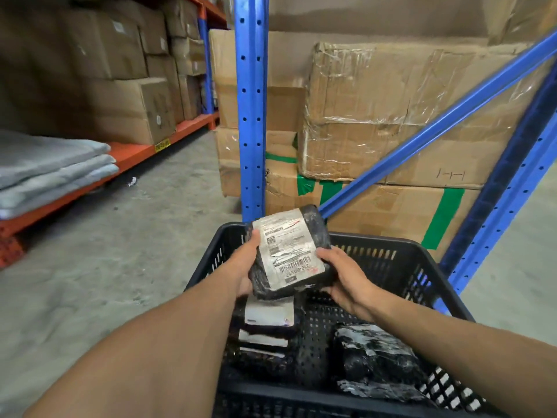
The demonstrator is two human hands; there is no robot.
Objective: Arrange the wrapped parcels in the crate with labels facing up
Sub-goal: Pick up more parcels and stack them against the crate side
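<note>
A black-wrapped parcel (291, 251) with a white shipping label facing up is held above the black slatted crate (404, 267). My left hand (244, 267) grips its left edge and my right hand (343, 276) grips its lower right corner. Under it, along the crate's left side, lies a row of parcels with white labels up (268, 315). On the crate's right side lie two black parcels (373, 348) showing shiny tape and no label.
Blue rack uprights (251, 116) and a diagonal brace (437, 125) stand just behind the crate, with taped cardboard boxes (391, 116) stacked there. An orange shelf (90, 173) at left holds boxes and folded grey cloth (51, 164). Concrete floor lies at left.
</note>
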